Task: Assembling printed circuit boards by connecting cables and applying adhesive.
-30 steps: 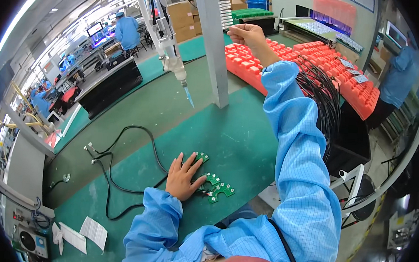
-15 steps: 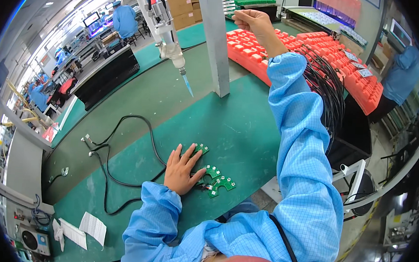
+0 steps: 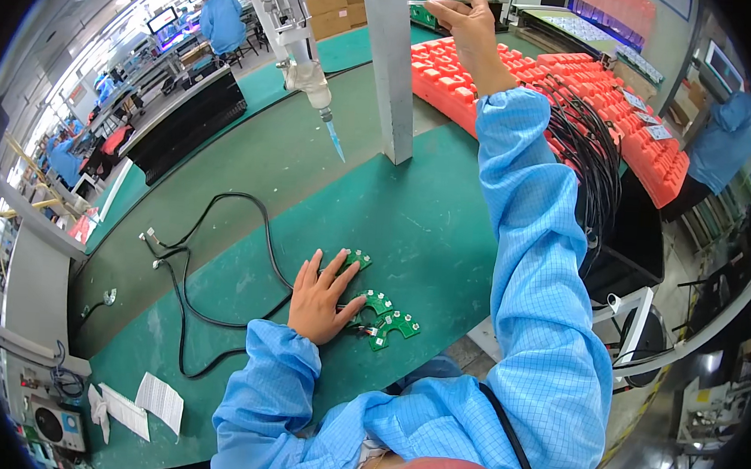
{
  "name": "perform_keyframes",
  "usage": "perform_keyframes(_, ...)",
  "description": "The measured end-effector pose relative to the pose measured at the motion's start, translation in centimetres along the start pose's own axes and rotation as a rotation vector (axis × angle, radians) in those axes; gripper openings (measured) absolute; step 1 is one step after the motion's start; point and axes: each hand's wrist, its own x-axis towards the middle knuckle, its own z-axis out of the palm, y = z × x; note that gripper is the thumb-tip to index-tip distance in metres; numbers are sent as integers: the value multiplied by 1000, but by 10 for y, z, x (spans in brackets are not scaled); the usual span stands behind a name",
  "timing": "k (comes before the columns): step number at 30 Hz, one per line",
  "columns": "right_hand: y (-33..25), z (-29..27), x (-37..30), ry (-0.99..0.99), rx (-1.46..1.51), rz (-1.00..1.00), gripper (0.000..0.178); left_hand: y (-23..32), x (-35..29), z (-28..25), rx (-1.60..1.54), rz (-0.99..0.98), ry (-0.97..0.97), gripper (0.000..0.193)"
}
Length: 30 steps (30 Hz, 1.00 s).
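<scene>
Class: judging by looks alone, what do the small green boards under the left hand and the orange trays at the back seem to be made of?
Small green boards: likely rigid fibreglass circuit laminate, glossy green coating with pale component spots.
Orange trays: probably moulded plastic, uniform matte colour with repeated ribbed pockets.
Left hand lies flat on the boards.

Black cable (image 3: 219,259) looped on green mat (image 3: 427,229), red trays (image 3: 590,93), grey post (image 3: 391,72) — perhaps paper slips (image 3: 159,400)

Green bench mat (image 3: 427,238) w/ circuit boards (image 3: 386,317), black cable (image 3: 219,259), paper slips (image 3: 146,401).
</scene>
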Motion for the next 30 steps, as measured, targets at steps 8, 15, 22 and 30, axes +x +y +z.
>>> perform_keyframes(8,11,-2,-5,212,322,-210,59,1,4,-2,-9,-8,-7,56)
perform_keyframes(15,-17,6,3,48,213,-56,65,0,5,-3,0,-11,-27,50)
perform_keyframes(22,-41,-3,-23,183,362,-224,77,-5,1,9,-63,-31,95,46)
perform_keyframes(30,-32,10,-130,-123,12,-80,70,-37,6,4,-240,-68,297,20)
